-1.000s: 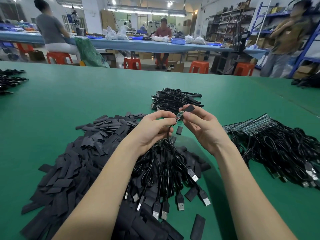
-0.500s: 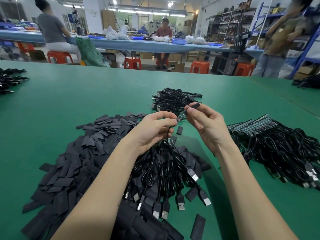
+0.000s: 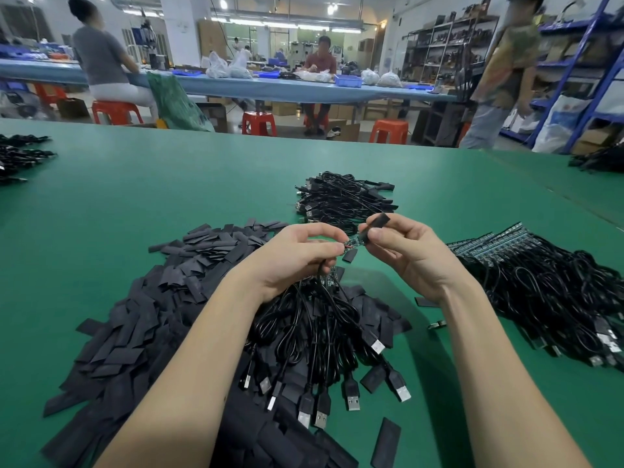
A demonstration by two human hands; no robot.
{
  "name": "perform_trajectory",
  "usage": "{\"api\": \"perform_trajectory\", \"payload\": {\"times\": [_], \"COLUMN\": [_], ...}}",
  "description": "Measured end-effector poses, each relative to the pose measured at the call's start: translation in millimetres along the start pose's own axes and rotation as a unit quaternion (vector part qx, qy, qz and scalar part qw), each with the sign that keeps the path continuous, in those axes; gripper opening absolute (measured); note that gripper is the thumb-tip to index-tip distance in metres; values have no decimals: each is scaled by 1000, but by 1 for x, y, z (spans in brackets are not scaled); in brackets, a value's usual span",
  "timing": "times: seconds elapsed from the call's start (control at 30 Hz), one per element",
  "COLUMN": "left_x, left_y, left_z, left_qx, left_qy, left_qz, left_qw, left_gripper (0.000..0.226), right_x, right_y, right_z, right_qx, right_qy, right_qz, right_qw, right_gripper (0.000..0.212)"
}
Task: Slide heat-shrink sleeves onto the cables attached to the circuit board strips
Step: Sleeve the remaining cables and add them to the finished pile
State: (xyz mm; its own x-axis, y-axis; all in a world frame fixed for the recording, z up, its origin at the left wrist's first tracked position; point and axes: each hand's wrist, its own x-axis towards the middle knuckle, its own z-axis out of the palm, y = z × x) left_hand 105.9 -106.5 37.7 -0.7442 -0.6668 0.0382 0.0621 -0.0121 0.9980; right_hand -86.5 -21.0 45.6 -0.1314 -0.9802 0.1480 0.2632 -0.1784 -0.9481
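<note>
Black sleeve (image 3: 377, 221) pinched by right hand (image 3: 410, 256) above the green desk (image 3: 169, 197), now further onto the board strip (image 3: 354, 242); left hand (image 3: 297, 258) grips its cable (image 3: 322, 268). Sleeve pile (image 3: 152, 298) left, cables (image 3: 557, 292) right.

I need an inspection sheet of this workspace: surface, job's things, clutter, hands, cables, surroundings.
Surface: green table.
Job's things: sleeve partly on board strip; sleeve pile at left.
Clutter: loose sleeve near front edge.
Hands: left hand pinches the strip's cable end; right hand pinches the sleeve.
Cables: bundle under the hands; heaps behind and right.
Surroundings: seated workers, red stools, shelves.
</note>
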Motion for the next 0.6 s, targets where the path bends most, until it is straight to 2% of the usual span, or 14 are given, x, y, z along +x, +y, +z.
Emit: {"api": "perform_trajectory", "payload": {"times": [0.13,0.33,0.47,0.6], "left_x": [0,-1,-2,-2], "left_y": [0,0,1,1], "left_z": [-1,0,0,0], "left_qx": [-16,-24,-13,-11], "left_qy": [3,4,-7,5], "left_qz": [-3,-5,2,1], "left_qw": [1000,1000,1000,1000], "left_gripper": [11,9,9,9], "right_x": [-1,1,-1,1], "right_y": [0,3,5,7], "right_z": [0,2,2,3], "right_qx": [-14,-8,-9,-24], "right_qy": [-45,-32,-55,-35], "right_qz": [-10,-42,-28,-27], "right_qw": [999,999,998,999], "right_gripper": [17,18,18,13]}}
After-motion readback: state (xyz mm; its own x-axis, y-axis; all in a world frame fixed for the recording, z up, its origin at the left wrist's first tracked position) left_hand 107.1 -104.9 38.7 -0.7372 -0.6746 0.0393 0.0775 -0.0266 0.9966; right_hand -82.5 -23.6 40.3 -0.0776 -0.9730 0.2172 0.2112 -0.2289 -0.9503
